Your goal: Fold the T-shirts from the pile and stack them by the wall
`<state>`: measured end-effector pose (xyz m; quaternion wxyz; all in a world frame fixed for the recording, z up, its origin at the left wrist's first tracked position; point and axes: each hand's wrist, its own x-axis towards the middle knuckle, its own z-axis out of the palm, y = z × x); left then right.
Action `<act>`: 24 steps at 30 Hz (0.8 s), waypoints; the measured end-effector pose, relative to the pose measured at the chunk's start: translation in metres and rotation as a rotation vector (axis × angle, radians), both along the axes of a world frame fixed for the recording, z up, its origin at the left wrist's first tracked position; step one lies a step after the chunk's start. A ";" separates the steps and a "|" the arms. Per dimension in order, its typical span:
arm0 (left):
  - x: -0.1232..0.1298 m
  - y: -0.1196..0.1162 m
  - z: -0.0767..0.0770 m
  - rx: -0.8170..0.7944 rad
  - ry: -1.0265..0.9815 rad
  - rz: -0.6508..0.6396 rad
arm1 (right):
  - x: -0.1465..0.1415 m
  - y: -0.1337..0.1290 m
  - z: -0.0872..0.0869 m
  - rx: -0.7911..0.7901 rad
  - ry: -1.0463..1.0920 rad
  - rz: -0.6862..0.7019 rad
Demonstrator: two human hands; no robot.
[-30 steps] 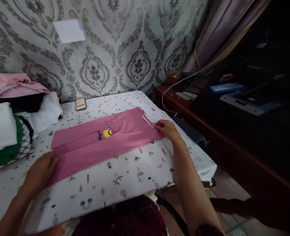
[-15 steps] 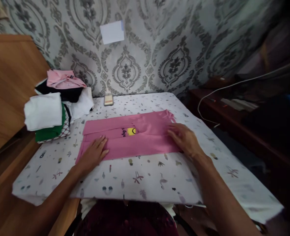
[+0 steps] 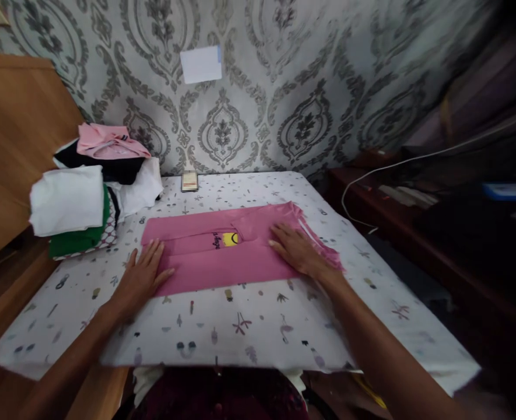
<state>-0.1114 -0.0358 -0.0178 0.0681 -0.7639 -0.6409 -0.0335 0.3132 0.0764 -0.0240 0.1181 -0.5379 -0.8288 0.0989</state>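
A pink T-shirt [image 3: 214, 268] lies flat across the table, its two long sides folded inward. Between the folds shows a strip with dark lettering and a yellow print [image 3: 230, 239]. My left hand [image 3: 146, 274] rests at the shirt's left end, fingers spread, partly covering that edge. Over on the right part, near the neckline, my right hand [image 3: 297, 248] lies flat with its fingers apart. Neither hand grips the cloth. The collar with its pale inner band [image 3: 308, 228] shows beyond my right hand.
Folded clothes lie at the table's left: a white garment [image 3: 68, 198] over a green one [image 3: 78, 238], with a pink one [image 3: 111, 142] behind. A small framed card [image 3: 189, 181] stands near the wall. A white cable [image 3: 349, 186] hangs at the right, by a dark red desk [image 3: 389, 216].
My right hand has moved left from the collar end onto the shirt's surface. My left hand has shifted left to the shirt's left end. The view has moved slightly.
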 end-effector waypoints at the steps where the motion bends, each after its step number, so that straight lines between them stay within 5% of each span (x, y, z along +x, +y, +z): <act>1: 0.003 0.009 0.001 0.023 -0.008 -0.014 | -0.010 0.006 0.004 -0.023 -0.005 0.006; 7: 0.007 0.059 -0.022 0.028 -0.036 0.027 | -0.050 0.050 0.015 -0.068 -0.050 0.002; 14: -0.015 0.069 -0.062 0.143 -0.024 -0.085 | -0.036 0.078 0.001 -0.055 -0.040 -0.088; 18: -0.020 0.070 -0.068 0.178 -0.018 -0.138 | -0.014 0.091 0.002 -0.010 -0.098 -0.203; 24: -0.010 0.071 -0.059 0.144 -0.012 -0.036 | 0.014 0.103 -0.001 -0.082 -0.067 -0.327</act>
